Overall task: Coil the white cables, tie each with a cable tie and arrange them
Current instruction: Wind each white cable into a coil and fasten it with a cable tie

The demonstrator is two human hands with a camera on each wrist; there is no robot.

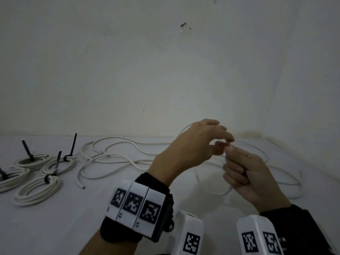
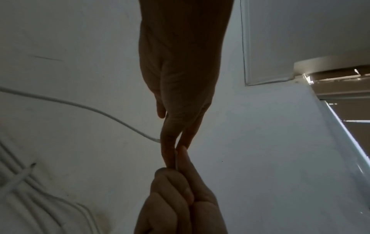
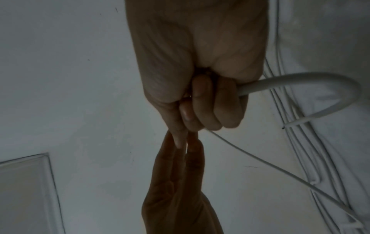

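Note:
Both hands are raised over the white table (image 1: pixel 55 227), fingertips meeting. My right hand (image 1: pixel 239 162) is a fist around a white cable (image 3: pixel 300 82), which loops out of the fist's side. My left hand (image 1: pixel 225 142) pinches the same cable with thumb and forefinger; in the left wrist view the cable (image 2: pixel 100 110) runs in from the left and ends at those fingers (image 2: pixel 168 142). The rest of the loose cable (image 1: pixel 114 157) lies in wide bends on the table behind the hands. Its cut end (image 1: pixel 83 187) lies at the left.
At the far left lie several coiled cables (image 1: pixel 36 188), each bound by a black cable tie (image 1: pixel 55 168) with its tail sticking up. A white wall (image 1: pixel 165 70) rises straight behind the table. Marker bands sit on both wrists.

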